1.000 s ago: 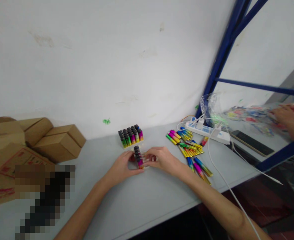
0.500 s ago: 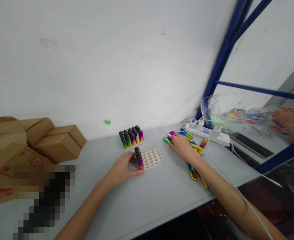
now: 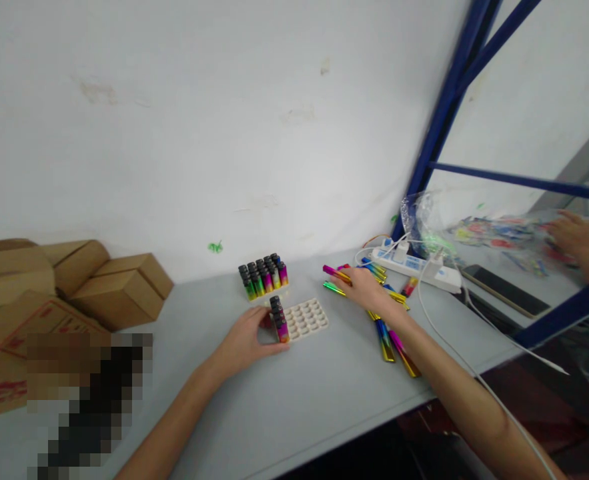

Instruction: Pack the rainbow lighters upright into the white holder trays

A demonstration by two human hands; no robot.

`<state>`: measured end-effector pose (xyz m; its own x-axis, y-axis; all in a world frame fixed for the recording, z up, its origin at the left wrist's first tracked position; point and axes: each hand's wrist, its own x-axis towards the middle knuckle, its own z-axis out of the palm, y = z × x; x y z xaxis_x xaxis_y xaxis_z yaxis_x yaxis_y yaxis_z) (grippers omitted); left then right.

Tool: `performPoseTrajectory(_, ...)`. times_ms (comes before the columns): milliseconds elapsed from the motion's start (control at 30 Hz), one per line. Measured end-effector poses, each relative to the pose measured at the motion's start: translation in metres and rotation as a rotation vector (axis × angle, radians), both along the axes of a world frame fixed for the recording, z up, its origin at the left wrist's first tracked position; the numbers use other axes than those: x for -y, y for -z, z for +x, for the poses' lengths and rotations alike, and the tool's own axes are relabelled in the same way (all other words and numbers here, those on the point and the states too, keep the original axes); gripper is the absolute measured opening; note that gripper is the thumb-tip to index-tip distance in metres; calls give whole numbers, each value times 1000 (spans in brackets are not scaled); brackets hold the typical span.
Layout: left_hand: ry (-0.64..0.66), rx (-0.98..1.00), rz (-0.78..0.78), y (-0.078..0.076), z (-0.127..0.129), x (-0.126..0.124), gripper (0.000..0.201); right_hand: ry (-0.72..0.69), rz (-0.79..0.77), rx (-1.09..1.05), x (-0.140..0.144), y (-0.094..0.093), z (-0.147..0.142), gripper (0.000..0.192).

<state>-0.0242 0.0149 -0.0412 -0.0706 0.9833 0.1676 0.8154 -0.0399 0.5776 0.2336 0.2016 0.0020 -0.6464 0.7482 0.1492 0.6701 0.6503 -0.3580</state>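
Observation:
My left hand wraps round the left end of a white holed tray, its thumb at the front corner and its other fingers partly hidden behind. One row of black-topped purple-and-gold lighters stands upright in that end; the visible holes to the right hold nothing. Further right, my right hand is closed on a shiny purple-and-gold tube, its far end hidden by the fingers. A green-and-gold tube lies just below those fingers. Several similar tubes are scattered around the wrist.
A filled tray of upright lighters stands near the wall. Cardboard boxes are at left. On the right are a power strip with white cables, a phone, a blue metal frame and another person's hands at a plastic bag.
My right hand has drawn back slightly, and the purple-and-gold tube now shows in its fingers. The green tube has shifted a little. My left hand stays at the tray.

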Motion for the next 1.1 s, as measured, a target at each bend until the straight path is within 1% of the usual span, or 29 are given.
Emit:
performPoseTrajectory(67,4,2,3,0,0,0,52,-84,-153,-183,5,-3,-1,50)
performPoseTrajectory(167,8,6,12,0,0,0,51,-229,-519,-451,18,-9,-5,63)
performPoseTrajectory(233,11,7,19,0,0,0,51,-339,-742,-585,29,-15,-10,64)
performPoseTrajectory(267,14,8,21,0,-1,0,52,-391,-816,-645,34,-19,-12,62)
performPoseTrajectory(333,23,11,23,0,-1,0,52,-464,-891,-753,43,-26,-18,55)
performPoseTrajectory(400,23,9,26,0,-1,0,52,-489,-906,-825,49,-28,-23,48)
performPoseTrajectory(467,18,5,24,0,0,-1,51,-488,-924,-844,53,-25,-29,44)
performPoseTrajectory(533,15,0,24,0,0,-1,50,-487,-963,-840,55,-16,-35,42)
performPoseTrajectory(667,20,3,41,0,0,0,47,-557,-1013,-833,59,1,-42,43)
performPoseTrajectory(733,21,9,37,0,-1,0,51,-574,-998,-820,61,6,-43,43)
performPoseTrajectory(833,16,11,15,0,0,0,57,-565,-930,-774,63,10,-43,43)
performPoseTrajectory(900,12,2,16,0,0,0,57,-526,-897,-752,64,12,-44,43)
performPoseTrajectory(1000,12,-6,31,0,0,0,55,-400,-858,-745,65,13,-46,47)
performPoseTrajectory(1100,14,0,34,0,-1,0,55,-273,-729,-722,66,11,-47,57)
